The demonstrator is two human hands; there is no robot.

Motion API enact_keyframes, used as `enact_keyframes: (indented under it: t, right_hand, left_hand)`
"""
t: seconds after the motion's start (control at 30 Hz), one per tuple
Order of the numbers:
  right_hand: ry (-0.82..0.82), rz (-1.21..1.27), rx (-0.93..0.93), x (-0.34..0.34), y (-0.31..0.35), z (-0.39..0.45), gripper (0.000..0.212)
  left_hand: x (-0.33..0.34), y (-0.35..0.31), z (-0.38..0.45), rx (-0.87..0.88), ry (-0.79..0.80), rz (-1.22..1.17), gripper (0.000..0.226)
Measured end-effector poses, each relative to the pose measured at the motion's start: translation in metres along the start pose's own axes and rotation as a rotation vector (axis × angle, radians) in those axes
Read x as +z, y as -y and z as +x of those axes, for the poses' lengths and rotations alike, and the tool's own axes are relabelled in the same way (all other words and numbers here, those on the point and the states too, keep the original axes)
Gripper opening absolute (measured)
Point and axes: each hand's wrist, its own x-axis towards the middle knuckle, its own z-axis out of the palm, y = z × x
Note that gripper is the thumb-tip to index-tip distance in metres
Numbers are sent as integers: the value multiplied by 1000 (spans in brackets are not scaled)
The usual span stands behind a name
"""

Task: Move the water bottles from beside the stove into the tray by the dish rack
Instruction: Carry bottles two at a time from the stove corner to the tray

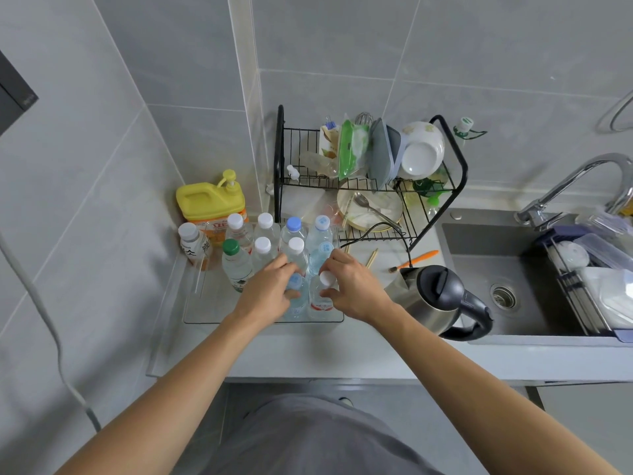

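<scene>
A clear plastic tray (212, 317) sits on the counter in front of the black dish rack (455, 186). Several water bottles stand upright in it, with white, blue and green caps, such as the green-capped bottle (234, 262). My left hand (270, 293) grips a blue-capped bottle (295, 305) at the tray's front row. My right hand (352, 289) grips a white-capped bottle (321, 301) with a red label right beside it. Both bottles stand inside the tray.
A yellow detergent jug (209, 204) and a small white-capped drink bottle (193, 245) stand left of the tray. A steel kettle (435, 299) sits close to my right hand. The sink (496, 269) and faucet (582, 180) are at right. Chopsticks and an orange brush lie by the rack.
</scene>
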Motion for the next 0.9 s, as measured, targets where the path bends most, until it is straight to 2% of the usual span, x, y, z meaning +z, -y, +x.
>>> enact_keyframes:
  t: [0.1, 0.23, 0.37, 0.47, 0.53, 0.6, 0.83, 0.9]
  right_hand:
    - [5, 5, 23, -2, 2, 3, 38]
    - [37, 24, 73, -4, 4, 2, 41]
    - [31, 88, 128, -6, 10, -11, 54]
    - [-75, 100, 186, -18, 15, -27, 57]
    - [-175, 71, 242, -31, 16, -44, 54]
    - [-276, 28, 306, -45, 14, -65, 50]
    - [-544, -24, 523, -93, -16, -186, 32]
    - [-598, -47, 589, -102, -30, -236, 34]
  left_hand:
    - [-3, -5, 3, -13, 15, 12, 36]
    - [-7, -8, 3, -11, 41, 53, 55]
    - [-13, -9, -8, -4, 20, 25, 52]
    - [-24, -16, -14, 51, -126, 95, 44]
    - [-30, -27, -11, 146, -237, 152, 43]
    - [-34, -45, -5, 252, -279, 159, 45]
    - [-15, -154, -1, 500, -204, 71, 51]
    - [3, -197, -9, 572, -157, 62, 54]
